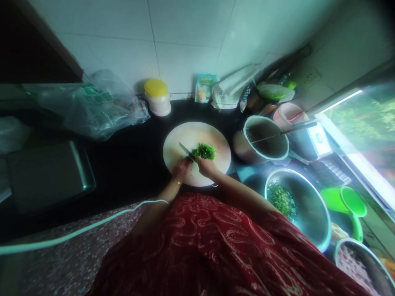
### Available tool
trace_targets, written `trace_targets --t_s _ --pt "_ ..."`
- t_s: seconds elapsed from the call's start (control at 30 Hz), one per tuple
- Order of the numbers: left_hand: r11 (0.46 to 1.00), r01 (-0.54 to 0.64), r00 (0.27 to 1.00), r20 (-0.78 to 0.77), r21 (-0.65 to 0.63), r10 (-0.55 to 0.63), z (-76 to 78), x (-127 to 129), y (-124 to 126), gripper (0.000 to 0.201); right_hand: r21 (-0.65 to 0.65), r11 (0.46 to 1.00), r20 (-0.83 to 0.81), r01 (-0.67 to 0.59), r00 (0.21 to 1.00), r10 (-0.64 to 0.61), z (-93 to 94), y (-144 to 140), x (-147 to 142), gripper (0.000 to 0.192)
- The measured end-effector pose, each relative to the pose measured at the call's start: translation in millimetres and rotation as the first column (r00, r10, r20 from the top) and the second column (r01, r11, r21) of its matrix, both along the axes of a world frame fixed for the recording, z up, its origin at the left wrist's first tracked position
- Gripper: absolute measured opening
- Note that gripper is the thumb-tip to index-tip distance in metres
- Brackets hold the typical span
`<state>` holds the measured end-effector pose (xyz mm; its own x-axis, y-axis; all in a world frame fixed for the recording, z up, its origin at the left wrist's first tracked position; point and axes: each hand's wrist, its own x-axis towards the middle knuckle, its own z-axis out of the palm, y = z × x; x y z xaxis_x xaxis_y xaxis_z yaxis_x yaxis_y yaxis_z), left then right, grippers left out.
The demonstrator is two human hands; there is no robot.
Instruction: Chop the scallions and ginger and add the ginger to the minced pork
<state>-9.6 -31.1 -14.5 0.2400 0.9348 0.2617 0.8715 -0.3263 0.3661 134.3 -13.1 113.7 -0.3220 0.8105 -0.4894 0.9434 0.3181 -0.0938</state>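
Note:
A round white cutting board (175,142) lies on the dark counter in front of me. In my right hand (206,167) is a knife (185,149), its blade pointing up and to the left over the board. My left hand (182,169) is at the board's lower left, fingers bent and pressed on a small bunch of green herbs (189,158) beside the blade. Chopped green herbs (206,151) form a pile just right of the knife. A few green bits are scattered on the board near my hands.
To the right stand a deep pot (267,137), a metal bowl (311,205) with greens, a green dipper (342,201) and a second bowl (370,255). A yellow-lidded jar (158,98) and a plastic bag (101,107) sit toward the wall. A pale cable (92,225) crosses at lower left.

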Motion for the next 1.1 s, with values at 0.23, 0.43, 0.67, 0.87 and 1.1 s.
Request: trace_targets --t_s 0.23,0.43,0.67,0.87,1.1 --pt "1.0 -0.013 1.0 0.012 -0.028 0.014 3.2 1 1 0.025 -0.019 0.999 0.013 -0.043 0.999 0.043 10.5 -16 -1 0.038" --pt "1.0 -0.014 0.998 -0.058 -0.022 0.013 -4.1 2 3 0.022 0.0 0.998 0.004 -0.068 0.998 0.068 -8.2 -12 -14 0.035" --pt "0.999 -0.047 0.999 -0.002 -0.012 0.047 -0.3 2 2 0.024 0.018 0.995 0.038 -0.1 0.994 0.099 2.9 -5 -3 0.039" --pt "0.999 -0.027 1.0 0.008 -0.021 0.027 1.8 2 2 0.023 -0.017 0.996 0.041 -0.093 0.995 0.093 -2.4 -10 -9 0.035" --pt "0.999 -0.044 0.999 0.029 0.031 0.043 0.8 2 1 0.025 0.005 0.997 0.044 -0.076 0.996 0.076 1.9 -4 -6 0.038"
